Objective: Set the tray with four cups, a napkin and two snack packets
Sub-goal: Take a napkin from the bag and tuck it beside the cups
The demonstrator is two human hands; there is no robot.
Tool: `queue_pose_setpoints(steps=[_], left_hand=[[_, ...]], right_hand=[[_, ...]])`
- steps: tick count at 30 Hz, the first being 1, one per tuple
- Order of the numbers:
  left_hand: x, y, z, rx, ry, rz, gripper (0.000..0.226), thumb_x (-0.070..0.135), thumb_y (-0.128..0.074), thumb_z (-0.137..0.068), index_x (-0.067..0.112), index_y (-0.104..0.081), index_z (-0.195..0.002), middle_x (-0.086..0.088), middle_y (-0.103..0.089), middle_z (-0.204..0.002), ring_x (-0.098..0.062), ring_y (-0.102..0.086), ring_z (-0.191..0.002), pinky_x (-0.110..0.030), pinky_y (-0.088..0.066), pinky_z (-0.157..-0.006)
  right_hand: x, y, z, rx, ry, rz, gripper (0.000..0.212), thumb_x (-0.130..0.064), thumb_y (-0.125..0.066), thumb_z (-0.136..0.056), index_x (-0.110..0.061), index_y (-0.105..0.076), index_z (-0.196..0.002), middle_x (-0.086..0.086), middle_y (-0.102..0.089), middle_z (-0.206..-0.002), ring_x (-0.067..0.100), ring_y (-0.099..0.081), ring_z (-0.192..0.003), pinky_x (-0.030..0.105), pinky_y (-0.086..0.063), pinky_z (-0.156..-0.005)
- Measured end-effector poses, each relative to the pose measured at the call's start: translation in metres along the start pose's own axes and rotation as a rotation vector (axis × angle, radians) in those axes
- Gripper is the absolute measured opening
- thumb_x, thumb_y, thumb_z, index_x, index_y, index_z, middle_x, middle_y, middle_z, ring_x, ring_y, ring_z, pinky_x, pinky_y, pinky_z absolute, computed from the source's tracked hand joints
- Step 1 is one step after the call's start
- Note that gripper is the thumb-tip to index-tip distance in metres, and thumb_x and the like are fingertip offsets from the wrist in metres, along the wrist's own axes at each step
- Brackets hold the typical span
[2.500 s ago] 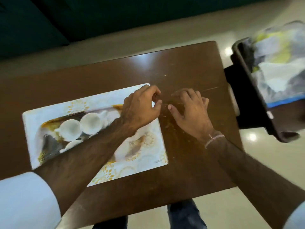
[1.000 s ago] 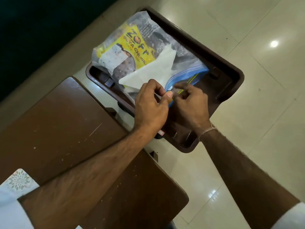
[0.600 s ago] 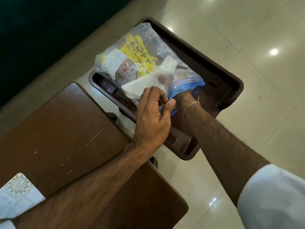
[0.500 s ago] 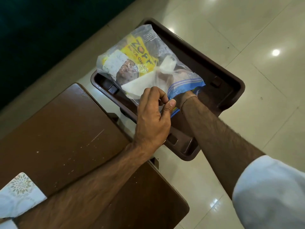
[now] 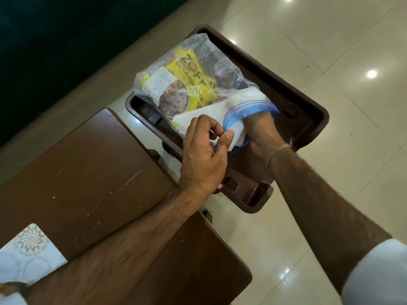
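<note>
A clear zip bag point(image 5: 222, 69) with a blue seal lies in a dark brown plastic tub point(image 5: 308, 102) beside the table. Inside it I see a yellow snack packet point(image 5: 191, 71) and a white napkin point(image 5: 204, 113). My left hand point(image 5: 204, 155) pinches the near edge of the bag's mouth and holds it apart. My right hand point(image 5: 262, 130) is in the mouth up to the knuckles, its fingers hidden, with the napkin bunched against it. Only a corner of the white patterned tray point(image 5: 28, 254) shows at the lower left. The cups are out of view.
The brown wooden table point(image 5: 88, 172) fills the lower left, its right edge close to the tub. Glossy tiled floor point(image 5: 330, 40) surrounds the tub, and a dark wall runs along the top left.
I turned from the tray to the tub at the right. My right hand went deep into the bag, then drew back toward the mouth, the napkin coming with it. The left hand kept its pinch.
</note>
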State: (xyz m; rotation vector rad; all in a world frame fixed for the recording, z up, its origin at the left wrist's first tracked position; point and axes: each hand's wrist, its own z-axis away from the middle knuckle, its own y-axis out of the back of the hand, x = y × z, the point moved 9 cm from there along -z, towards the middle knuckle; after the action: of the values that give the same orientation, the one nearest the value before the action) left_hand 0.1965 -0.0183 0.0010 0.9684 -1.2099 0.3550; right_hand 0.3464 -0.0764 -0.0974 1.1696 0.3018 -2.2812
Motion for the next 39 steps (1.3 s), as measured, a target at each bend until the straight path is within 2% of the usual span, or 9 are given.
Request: queue_pose_setpoints(steps=[3, 11, 17, 21, 24, 27, 31, 36, 39], left_hand=[[-0.005, 0.001, 0.002, -0.001, 0.031, 0.001, 0.015, 0.021, -0.064, -0.096, 0.010, -0.054, -0.094, -0.006, -0.055, -0.095, -0.015, -0.052, -0.089, -0.004, -0.039, -0.072], [-0.004, -0.004, 0.003, -0.046, 0.123, 0.024, 0.028, 0.032, -0.075, -0.082, 0.019, -0.056, -0.099, 0.002, -0.063, -0.102, -0.014, -0.060, -0.094, -0.028, -0.049, -0.082], [0.049, -0.030, 0.031, -0.549, 0.025, 0.307, 0.027, 0.040, -0.072, -0.084, 0.024, -0.060, -0.102, 0.007, -0.069, -0.123, -0.012, -0.066, -0.116, -0.045, -0.051, -0.101], [0.039, -0.026, 0.066, -0.735, 0.310, 0.580, 0.024, 0.026, -0.072, -0.089, 0.014, -0.061, -0.107, -0.010, -0.073, -0.113, -0.020, -0.070, -0.099, -0.041, -0.059, -0.083], [0.024, -0.006, 0.090, -0.718, 0.460, 0.681, 0.037, 0.023, -0.071, -0.083, 0.011, -0.061, -0.116, -0.008, -0.077, -0.097, -0.016, -0.072, -0.086, -0.021, -0.056, -0.070], [0.005, 0.019, 0.114, -0.660, 0.531, 0.712, 0.039, 0.023, -0.070, -0.082, 0.010, -0.066, -0.118, -0.009, -0.078, -0.104, -0.021, -0.075, -0.095, -0.026, -0.057, -0.078], [-0.024, 0.061, 0.139, -0.534, 0.618, 0.683, 0.030, 0.030, -0.068, -0.083, 0.016, -0.073, -0.109, -0.009, -0.079, -0.101, -0.028, -0.076, -0.091, -0.033, -0.063, -0.072], [-0.050, 0.115, 0.164, -0.425, 0.644, 0.656, 0.031, 0.040, -0.072, -0.074, 0.023, -0.075, -0.100, -0.002, -0.079, -0.097, -0.020, -0.077, -0.083, -0.030, -0.061, -0.066], [-0.063, 0.144, 0.179, -0.385, 0.627, 0.582, 0.012, 0.030, -0.072, -0.084, 0.032, -0.076, -0.095, 0.005, -0.079, -0.095, -0.017, -0.077, -0.084, -0.029, -0.062, -0.065]], right_hand=[[0.003, 0.033, 0.028, 0.060, 0.069, -0.167, 0.029, -0.006, -0.071, -0.088, -0.010, -0.064, -0.116, 0.010, -0.075, -0.111, 0.027, -0.074, -0.100, 0.046, -0.060, -0.087], [-0.003, 0.117, 0.103, 0.085, 0.146, -0.136, 0.039, -0.019, -0.070, -0.092, 0.003, -0.058, -0.123, 0.015, -0.071, -0.109, 0.035, -0.071, -0.103, 0.046, -0.059, -0.080], [-0.029, 0.122, 0.151, -0.107, 0.188, -0.041, 0.047, -0.033, -0.076, -0.077, -0.005, -0.064, -0.113, 0.008, -0.075, -0.100, 0.022, -0.073, -0.092, 0.031, -0.059, -0.076], [-0.025, 0.103, 0.173, -0.201, 0.137, 0.013, 0.050, -0.035, -0.076, -0.073, -0.013, -0.062, -0.115, 0.000, -0.077, -0.096, 0.019, -0.076, -0.089, 0.027, -0.060, -0.072], [-0.020, 0.077, 0.186, -0.214, 0.174, 0.142, 0.061, -0.029, -0.077, -0.079, -0.017, -0.051, -0.132, -0.005, -0.073, -0.108, 0.014, -0.073, -0.097, 0.023, -0.059, -0.073], [-0.014, 0.038, 0.201, -0.275, 0.249, 0.216, 0.069, -0.026, -0.079, -0.078, -0.025, -0.043, -0.136, -0.010, -0.063, -0.121, 0.010, -0.067, -0.106, 0.024, -0.058, -0.079], [-0.006, -0.012, 0.223, -0.388, 0.331, 0.311, 0.105, -0.023, -0.082, -0.075, -0.030, -0.017, -0.156, -0.041, -0.048, -0.132, -0.005, -0.056, -0.122, 0.013, -0.052, -0.089], [0.008, -0.066, 0.249, -0.561, 0.335, 0.367, 0.116, -0.025, -0.088, -0.074, -0.044, -0.008, -0.156, -0.016, -0.051, -0.146, 0.013, -0.055, -0.132, 0.031, -0.056, -0.098], [0.001, -0.099, 0.265, -0.601, 0.504, 0.649, 0.101, -0.044, -0.085, -0.070, -0.049, -0.022, -0.149, -0.020, -0.035, -0.156, 0.006, -0.042, -0.140, 0.036, -0.050, -0.107]])
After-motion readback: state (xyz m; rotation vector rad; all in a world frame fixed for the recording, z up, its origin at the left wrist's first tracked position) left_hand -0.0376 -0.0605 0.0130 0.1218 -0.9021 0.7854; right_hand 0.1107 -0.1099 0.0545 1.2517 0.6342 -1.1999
